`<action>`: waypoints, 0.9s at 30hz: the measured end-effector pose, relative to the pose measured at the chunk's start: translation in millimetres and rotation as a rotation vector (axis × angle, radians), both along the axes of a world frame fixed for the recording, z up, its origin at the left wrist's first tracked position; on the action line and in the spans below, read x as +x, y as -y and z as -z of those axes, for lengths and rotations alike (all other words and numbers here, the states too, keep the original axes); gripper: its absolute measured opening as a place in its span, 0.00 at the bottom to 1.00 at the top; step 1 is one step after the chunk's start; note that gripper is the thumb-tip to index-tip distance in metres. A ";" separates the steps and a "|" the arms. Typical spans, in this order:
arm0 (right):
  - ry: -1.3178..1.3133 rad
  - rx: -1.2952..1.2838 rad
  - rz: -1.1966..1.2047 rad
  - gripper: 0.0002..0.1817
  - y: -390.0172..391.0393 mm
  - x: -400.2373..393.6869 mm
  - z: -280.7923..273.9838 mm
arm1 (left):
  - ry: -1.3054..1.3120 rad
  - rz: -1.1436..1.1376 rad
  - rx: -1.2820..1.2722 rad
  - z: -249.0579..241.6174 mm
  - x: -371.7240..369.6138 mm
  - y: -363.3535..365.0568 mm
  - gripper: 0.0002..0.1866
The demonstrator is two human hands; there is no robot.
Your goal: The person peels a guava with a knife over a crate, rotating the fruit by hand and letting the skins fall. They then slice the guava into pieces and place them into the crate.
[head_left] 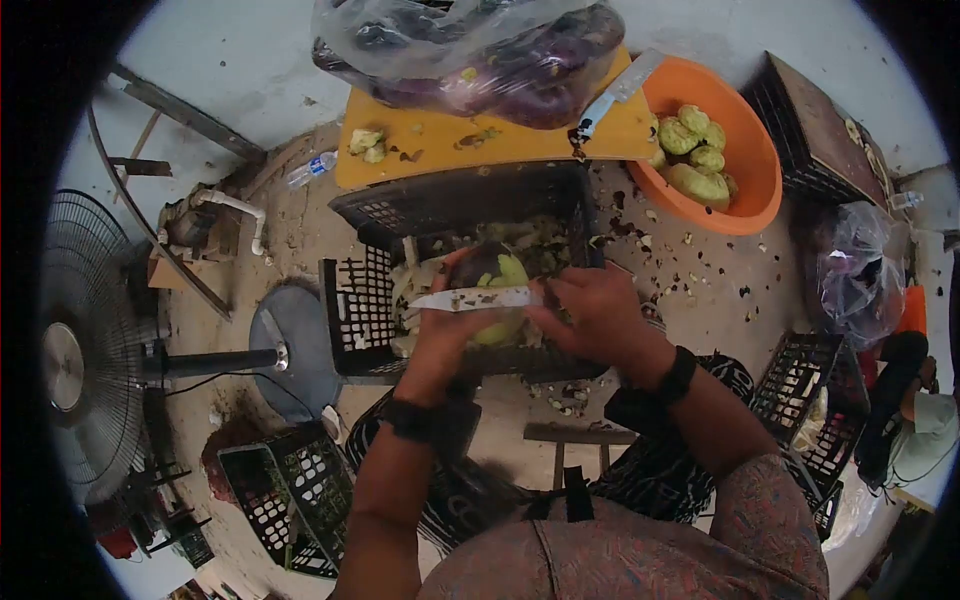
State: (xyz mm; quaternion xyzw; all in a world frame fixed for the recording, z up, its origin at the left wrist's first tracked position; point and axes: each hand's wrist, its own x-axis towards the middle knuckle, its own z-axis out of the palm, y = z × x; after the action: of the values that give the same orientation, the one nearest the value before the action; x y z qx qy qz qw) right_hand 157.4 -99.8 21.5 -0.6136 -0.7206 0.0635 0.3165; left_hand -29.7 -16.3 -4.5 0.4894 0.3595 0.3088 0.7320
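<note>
My left hand (437,338) is wrapped round a partly peeled eggplant (511,269), with dark purple skin on its upper left and pale green flesh on its right. My right hand (598,312) grips a knife (475,298), and its broad blade lies across the front of the eggplant, pointing left. Fingers of the right hand hide the knife's handle. Both hands are over a black plastic crate (362,300) that holds peelings and pale scraps.
Behind the crate, a yellow stool (430,150) bears a clear bag of eggplants (500,75) and another knife (618,95). An orange basin (765,190) holds several peeled eggplants (697,185). A standing fan (75,350) is at left. Black crates (290,490) flank my legs; scraps litter the floor.
</note>
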 end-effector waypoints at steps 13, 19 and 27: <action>0.075 0.053 0.029 0.14 -1.4 -2.6 7.7 | -0.020 0.012 -0.021 -6.2 3.9 4.7 0.36; 0.134 -0.009 0.020 0.16 -0.7 -3.8 5.5 | -0.010 -0.027 -0.082 -9.2 6.5 8.1 0.37; 0.124 0.001 0.010 0.16 -2.9 -2.3 3.5 | -0.027 0.033 0.093 -14.2 2.8 5.9 0.36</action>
State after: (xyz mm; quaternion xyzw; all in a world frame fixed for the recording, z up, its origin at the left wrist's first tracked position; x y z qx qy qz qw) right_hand 155.0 -96.9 18.0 -0.6198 -0.7358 0.0231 0.2718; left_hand -26.9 -22.3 9.7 0.5332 0.3464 0.3062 0.7084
